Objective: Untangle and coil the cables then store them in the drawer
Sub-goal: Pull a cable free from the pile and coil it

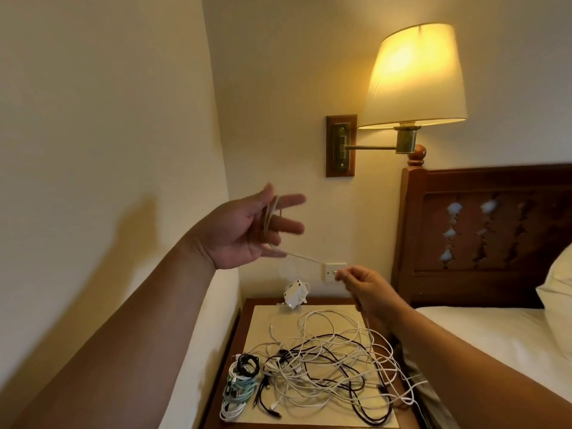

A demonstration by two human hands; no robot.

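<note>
Held cable: pale, wound in several loops round the left hand, then stretched down and to the right as one taut strand into the right hand; below that hand, dropping toward the tabletop.
Left fingers: spread and mostly straight, palm turned toward the camera, carrying the loops without clenching; raised well above the tabletop.
Right fingers: pinched shut on the strand, lower than the left hand, just in front of the wall socket.
White adapter: blurred, tilted, above the tabletop's back edge; whether hanging or resting, cannot tell.
Tangle: loose white and black cables crossing over one another, covering the middle and right of the tabletop, some loops reaching past its right edge toward the bed.
Coiled bundles: black, pale green and white, stacked near the front left corner, touching the tangle's left side.
Tabletop: cream inlay in a dark wooden frame; bare strip along the back and left of the inlay.
Left edge: close against the wall.
Right edge: just beside the bed, with the wooden headboard and a pillow beyond.
Overhead: lit lamp on a swing arm, well above and to the right of both hands; open air between hands and tabletop.
</note>
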